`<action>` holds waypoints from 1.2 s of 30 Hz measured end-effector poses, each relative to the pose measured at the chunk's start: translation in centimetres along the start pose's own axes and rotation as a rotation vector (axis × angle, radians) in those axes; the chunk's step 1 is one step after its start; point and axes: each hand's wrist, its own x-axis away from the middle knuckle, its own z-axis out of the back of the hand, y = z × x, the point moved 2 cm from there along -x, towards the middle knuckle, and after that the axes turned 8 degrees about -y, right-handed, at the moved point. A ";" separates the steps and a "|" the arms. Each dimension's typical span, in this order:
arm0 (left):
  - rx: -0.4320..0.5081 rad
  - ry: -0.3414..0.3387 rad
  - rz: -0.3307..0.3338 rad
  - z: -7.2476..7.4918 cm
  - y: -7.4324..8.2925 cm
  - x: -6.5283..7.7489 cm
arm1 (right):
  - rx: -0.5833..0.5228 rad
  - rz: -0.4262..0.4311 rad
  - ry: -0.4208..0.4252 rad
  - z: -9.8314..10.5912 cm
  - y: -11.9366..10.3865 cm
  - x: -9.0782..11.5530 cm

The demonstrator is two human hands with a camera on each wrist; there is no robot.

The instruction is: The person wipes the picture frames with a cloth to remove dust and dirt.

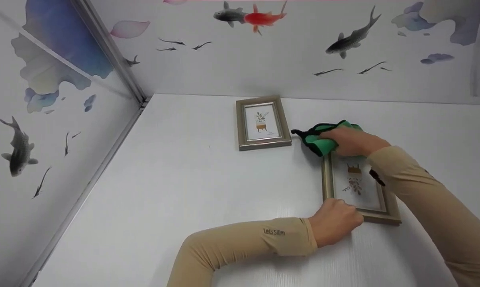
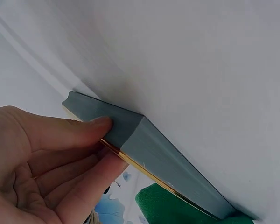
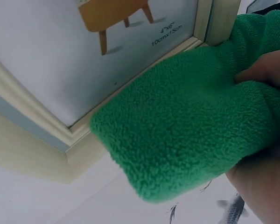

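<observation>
My left hand (image 1: pixel 335 221) grips the near left corner of a picture frame (image 1: pixel 326 179), thumb on its grey side in the left wrist view. The frame is beige-gold and its potted-plant print stands upside down in the head view. A green cloth (image 1: pixel 323 144) with black edging is bunched in my right hand (image 1: pixel 355 140) over the frame's far edge. In the right wrist view the fuzzy cloth (image 3: pixel 177 121) covers part of the border below the chair-like legs of the print. The frame's far right corner is hidden behind the right forearm.
A second picture frame (image 1: pixel 263 123) lies on the white table (image 1: pixel 184 167), left of the cloth. Behind the table's far edge stands a white panel (image 1: pixel 240 59) printed with fish; a similar panel (image 1: pixel 64 131) borders the left side.
</observation>
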 end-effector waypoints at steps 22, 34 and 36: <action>-0.009 -0.053 0.025 -0.2 0.1 0.0 | 0.173 0.229 -0.013 -2.7 -5.0 3.6; 0.012 0.004 0.039 -0.3 -0.3 0.0 | 0.120 0.075 0.078 -1.5 -1.7 0.9; 0.010 0.008 0.041 -0.4 -0.5 0.0 | 0.095 0.011 0.092 -0.9 -1.0 0.5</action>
